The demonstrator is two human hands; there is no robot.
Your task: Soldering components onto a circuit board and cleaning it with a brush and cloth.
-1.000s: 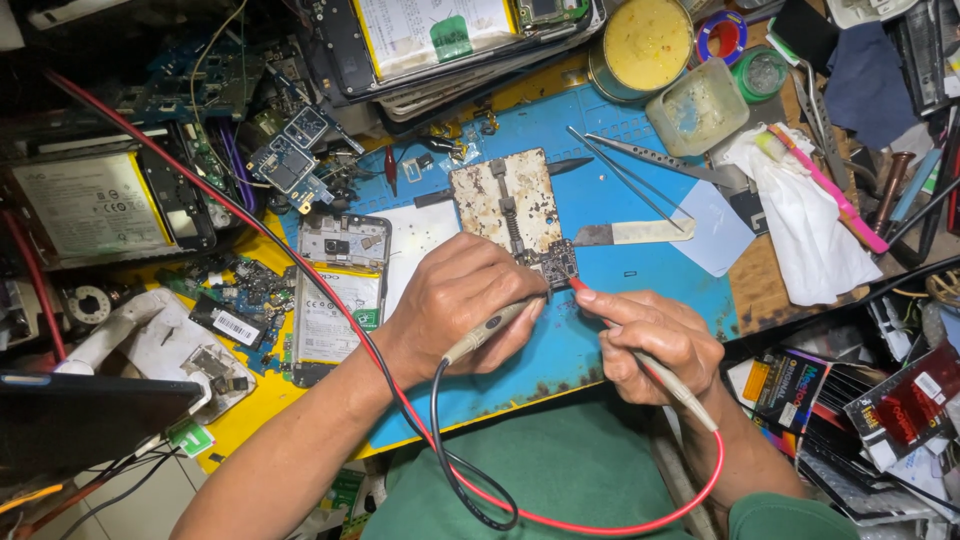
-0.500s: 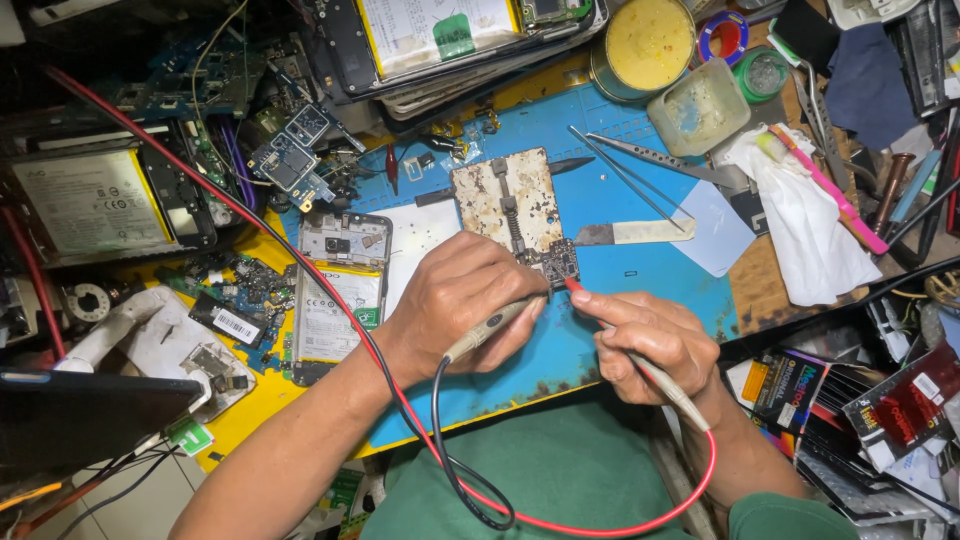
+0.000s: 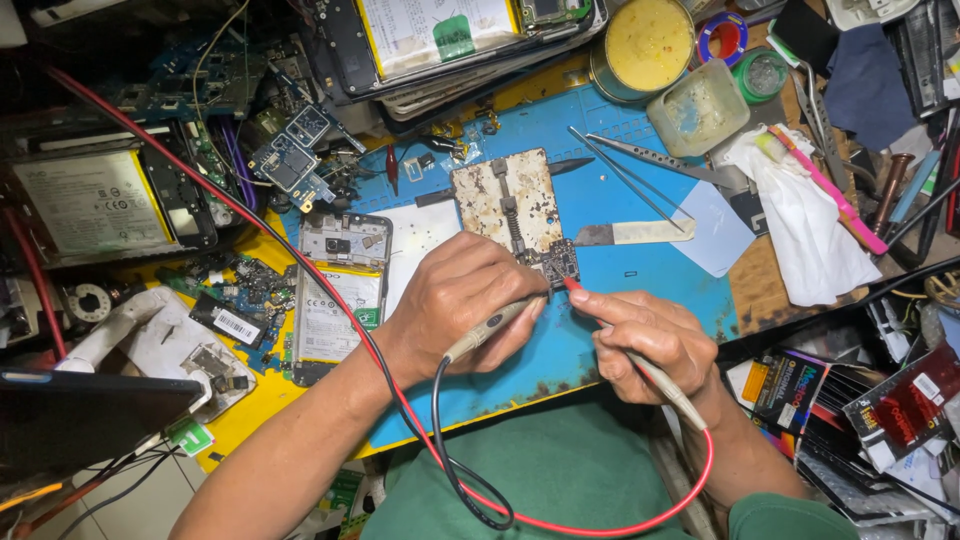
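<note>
Leaning over the blue rubber work mat (image 3: 640, 170), the person pinches a grey pen-shaped probe with a black lead (image 3: 490, 328) in the left hand (image 3: 455, 305), fingers closed around its shaft. The right hand (image 3: 650, 340) is closed on a red-tipped probe with a red lead (image 3: 640, 362). Both tips meet at a small dark circuit board (image 3: 558, 264), which lies on the mat at the lower corner of a stained beige metal holder plate (image 3: 505, 200). Just left lies an opened phone with its white battery showing (image 3: 335, 290); steel tweezers (image 3: 650, 155) rest well apart, upper right.
</note>
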